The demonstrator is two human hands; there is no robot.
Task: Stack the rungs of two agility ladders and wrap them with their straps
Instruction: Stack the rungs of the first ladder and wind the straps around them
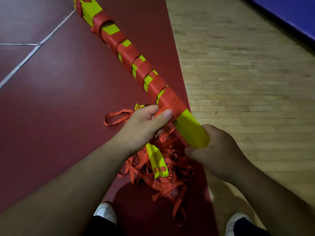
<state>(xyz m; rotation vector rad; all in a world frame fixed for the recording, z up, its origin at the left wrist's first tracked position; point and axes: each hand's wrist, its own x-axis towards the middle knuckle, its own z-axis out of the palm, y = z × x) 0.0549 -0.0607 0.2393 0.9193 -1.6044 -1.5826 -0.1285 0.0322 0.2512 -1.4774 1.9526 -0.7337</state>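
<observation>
We see a long bundle of yellow rungs (pixel 190 126) held up in the air. It runs from the upper left of the frame down to the lower middle. A red strap (pixel 143 68) winds round it many times, and bits of yellow peek out between the turns. The left hand (pixel 144 123) is in the middle of the frame. Its thumb and fingers pinch the red strap where the last turn ends, right against the bundle. The right hand (pixel 218 150) is just right of the middle and a bit lower. Its fingers curl round the bare yellow end of the bundle and hold it, though this hand looks a little blurry. Below the 2 hands, a second stack of yellow rungs (pixel 157 160) lies on the red floor (pixel 51 116). A messy heap of loose red straps (pixel 167 183) lies all round it, and 1 loop sticks out to the left. The red floor has thin white lines (pixel 25 60) in the upper left. To the right is a wooden floor (pixel 247 82), and a blue strip (pixel 289 12) fills the upper right corner. 2 white shoes (pixel 105 212) show at the bottom edge.
</observation>
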